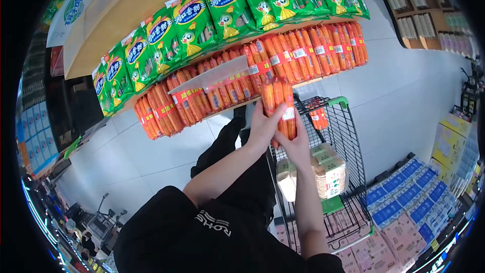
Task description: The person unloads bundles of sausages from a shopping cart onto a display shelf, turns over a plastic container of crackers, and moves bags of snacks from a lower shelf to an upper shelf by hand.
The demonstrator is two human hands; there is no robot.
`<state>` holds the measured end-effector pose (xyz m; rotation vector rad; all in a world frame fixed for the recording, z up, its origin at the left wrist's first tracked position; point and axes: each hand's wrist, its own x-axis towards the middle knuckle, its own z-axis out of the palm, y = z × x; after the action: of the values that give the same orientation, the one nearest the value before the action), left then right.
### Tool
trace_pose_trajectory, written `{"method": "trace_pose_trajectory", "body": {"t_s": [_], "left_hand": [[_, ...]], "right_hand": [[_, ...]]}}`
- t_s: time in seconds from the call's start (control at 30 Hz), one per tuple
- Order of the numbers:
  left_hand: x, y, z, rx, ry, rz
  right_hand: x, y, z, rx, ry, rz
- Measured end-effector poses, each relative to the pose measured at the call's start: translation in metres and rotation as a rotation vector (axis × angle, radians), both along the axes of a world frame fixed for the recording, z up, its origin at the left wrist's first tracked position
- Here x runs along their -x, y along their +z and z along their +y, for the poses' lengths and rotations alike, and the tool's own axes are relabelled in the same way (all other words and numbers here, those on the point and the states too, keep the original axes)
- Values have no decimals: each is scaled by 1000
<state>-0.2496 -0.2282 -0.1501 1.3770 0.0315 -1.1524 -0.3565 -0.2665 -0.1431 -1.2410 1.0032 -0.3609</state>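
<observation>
Clock directions from frame centre, head view. I've got both hands on one pack of orange sausages (277, 96), just off centre at 2 o'clock, long side roughly upright, barcode label partly visible. Left hand (263, 129) grasps its near-left side, thumb across the front; right hand (296, 146) grips the lower right side, fingers mostly hidden. Pack sits in front of the shelf row, near the cart's far end; can't tell if it touches the row. Row of matching sausage packs (323, 50), red-yellow bands, curves from 8 round through 12 to 2 o'clock. Green snack bags (189, 23) with duck prints stand behind, 9 to 1 o'clock. Clear plastic strip (209, 77) lies over the packs at 11. Wire cart (344, 102) with green corners at 4 o'clock: another orange pack (318, 117) at 3, pale cartons (331, 179) at 4. Blue packs (404, 192) stacked beyond, also 4 o'clock.
</observation>
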Motion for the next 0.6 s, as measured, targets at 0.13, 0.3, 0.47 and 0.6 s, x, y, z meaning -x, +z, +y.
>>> {"method": "trace_pose_trajectory", "body": {"t_s": [0.13, 0.3, 0.47, 0.6], "left_hand": [[-30, -17, -27, 124, 76, -196], [-44, -21, -35, 124, 104, -197], [-43, -16, -35, 164, 69, -205], [-35, -43, -30, 123, -8, -394]], "right_hand": [[-43, -21, -41, -23, -25, -62], [-73, -37, -62, 0, -39, -144], [-84, -54, -72, 157, 30, -94], [-83, -61, -74, 121, 48, -102]]}}
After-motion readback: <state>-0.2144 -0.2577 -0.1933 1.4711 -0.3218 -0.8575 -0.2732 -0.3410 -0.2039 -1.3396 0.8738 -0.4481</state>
